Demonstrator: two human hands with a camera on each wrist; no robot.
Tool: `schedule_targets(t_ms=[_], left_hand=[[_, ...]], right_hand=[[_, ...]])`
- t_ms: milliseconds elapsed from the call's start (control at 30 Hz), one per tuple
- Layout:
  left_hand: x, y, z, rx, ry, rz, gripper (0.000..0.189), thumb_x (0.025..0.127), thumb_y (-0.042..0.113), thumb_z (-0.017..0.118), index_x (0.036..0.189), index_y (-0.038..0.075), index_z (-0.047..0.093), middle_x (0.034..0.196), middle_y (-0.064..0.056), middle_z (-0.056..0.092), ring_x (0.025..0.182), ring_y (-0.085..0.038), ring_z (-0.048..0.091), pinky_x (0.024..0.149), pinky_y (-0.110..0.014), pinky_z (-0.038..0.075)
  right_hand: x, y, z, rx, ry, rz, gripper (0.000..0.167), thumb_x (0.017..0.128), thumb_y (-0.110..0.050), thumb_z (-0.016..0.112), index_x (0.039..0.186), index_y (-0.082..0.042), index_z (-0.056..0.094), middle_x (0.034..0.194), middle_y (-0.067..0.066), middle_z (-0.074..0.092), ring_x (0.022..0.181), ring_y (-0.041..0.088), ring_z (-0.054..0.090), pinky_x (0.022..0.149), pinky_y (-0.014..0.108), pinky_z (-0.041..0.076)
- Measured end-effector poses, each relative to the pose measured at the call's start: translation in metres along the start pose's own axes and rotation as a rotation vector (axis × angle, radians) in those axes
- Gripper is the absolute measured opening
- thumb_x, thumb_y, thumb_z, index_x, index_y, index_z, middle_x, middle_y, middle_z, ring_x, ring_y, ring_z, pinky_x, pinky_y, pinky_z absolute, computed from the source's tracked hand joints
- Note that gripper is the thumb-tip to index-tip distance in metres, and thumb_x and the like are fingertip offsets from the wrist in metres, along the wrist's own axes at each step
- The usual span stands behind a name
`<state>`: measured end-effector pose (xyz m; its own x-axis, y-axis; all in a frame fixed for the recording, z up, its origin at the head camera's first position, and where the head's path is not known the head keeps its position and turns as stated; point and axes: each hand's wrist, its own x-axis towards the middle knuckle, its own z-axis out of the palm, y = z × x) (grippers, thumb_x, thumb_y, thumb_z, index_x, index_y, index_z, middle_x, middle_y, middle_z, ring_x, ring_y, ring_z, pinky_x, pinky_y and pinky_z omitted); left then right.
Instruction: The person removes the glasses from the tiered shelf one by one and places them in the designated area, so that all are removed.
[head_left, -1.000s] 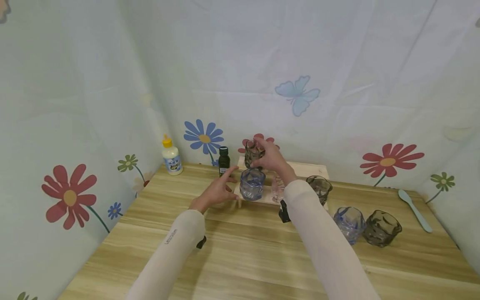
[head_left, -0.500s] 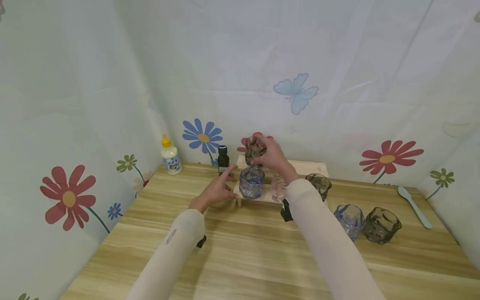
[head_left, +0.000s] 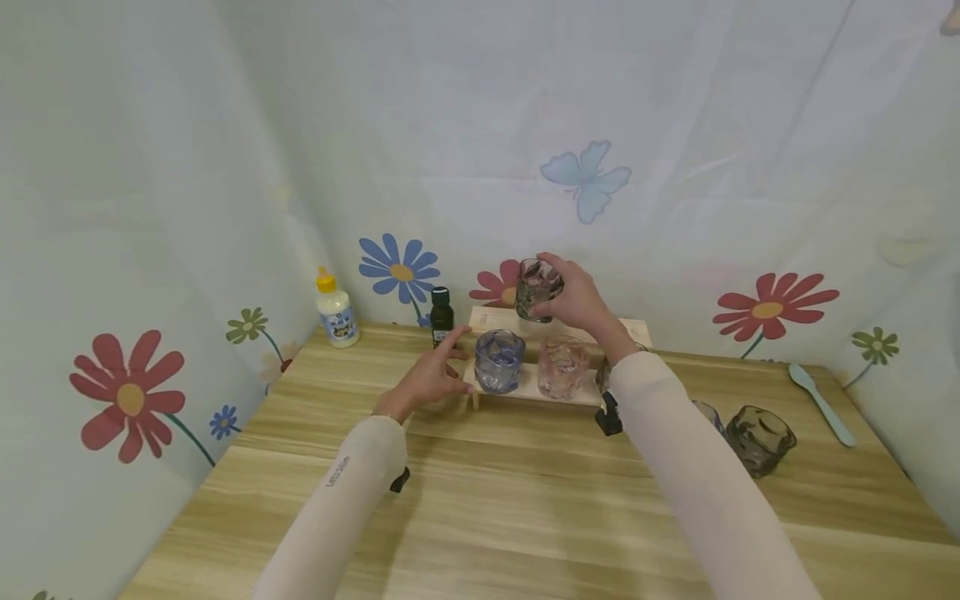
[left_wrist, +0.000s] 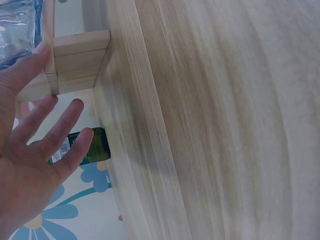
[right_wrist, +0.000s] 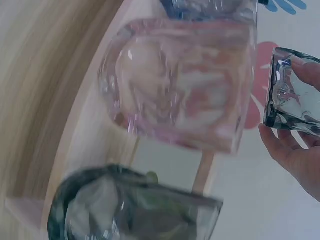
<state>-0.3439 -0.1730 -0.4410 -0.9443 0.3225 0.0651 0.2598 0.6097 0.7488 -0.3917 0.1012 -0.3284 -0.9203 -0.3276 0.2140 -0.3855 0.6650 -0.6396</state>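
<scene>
One dark glass (head_left: 538,287) is hanging above the rack (head_left: 487,317), gripped by the right hand (head_left: 581,300); the left hand (head_left: 427,379), fingers spread, is touching the rack's end; slippage could be endangering the pink glass (head_left: 562,367).

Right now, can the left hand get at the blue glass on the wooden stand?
Probably yes: the left hand is at the end of the wooden stand, beside the blue glass, with nothing visible between.

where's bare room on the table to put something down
Widest bare patch: the table between the left sleeve and right sleeve, in front of the stand. Another lies left of the left sleeve, in front of the yellow-capped bottle. Crowded: the stand's lower step, with the blue glass, pink glass and a grey glass.
</scene>
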Motion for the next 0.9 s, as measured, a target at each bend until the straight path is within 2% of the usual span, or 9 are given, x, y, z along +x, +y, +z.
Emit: schedule_targets(t_ms=[167,333,567,900], left_hand=[[0.002,-0.001,-0.001,0.010,0.000,-0.004,0.101,0.080,0.010,0.084,0.157,0.032,0.022,0.141,-0.017,0.058,0.098,-0.032,0.070,0.083,-0.041,0.057],[0.000,0.002,-0.003,0.006,-0.010,-0.002,0.101,0.081,0.009,0.084,0.157,0.030,0.022,0.142,-0.020,0.057,0.098,-0.033,0.070,0.083,-0.042,0.057],[0.000,0.001,-0.002,0.007,0.001,-0.009,0.101,0.080,0.009,0.084,0.158,0.030,0.022,0.141,-0.019,0.058,0.098,-0.032,0.069,0.085,-0.043,0.056],[0.001,0.002,0.000,0.005,-0.002,-0.011,0.101,0.080,0.010,0.084,0.157,0.030,0.022,0.140,-0.019,0.059,0.098,-0.032,0.069,0.085,-0.044,0.056]], right_hand=[[-0.014,0.015,-0.024,-0.015,0.025,-0.010,0.091,0.081,-0.015,0.082,0.156,-0.016,0.031,0.133,0.023,0.051,0.111,0.038,0.052,0.092,0.054,0.046],[-0.032,0.032,-0.046,-0.031,0.039,0.005,0.089,0.083,-0.015,0.079,0.156,-0.014,0.029,0.132,0.024,0.050,0.105,0.038,0.052,0.085,0.053,0.045],[-0.058,0.058,-0.073,-0.077,0.048,0.029,0.089,0.083,-0.016,0.079,0.155,-0.010,0.028,0.131,0.027,0.049,0.111,0.042,0.051,0.087,0.058,0.045],[-0.099,0.086,-0.102,-0.105,0.099,0.083,0.092,0.081,-0.019,0.082,0.154,-0.007,0.028,0.129,0.029,0.049,0.110,0.046,0.052,0.084,0.059,0.046]])
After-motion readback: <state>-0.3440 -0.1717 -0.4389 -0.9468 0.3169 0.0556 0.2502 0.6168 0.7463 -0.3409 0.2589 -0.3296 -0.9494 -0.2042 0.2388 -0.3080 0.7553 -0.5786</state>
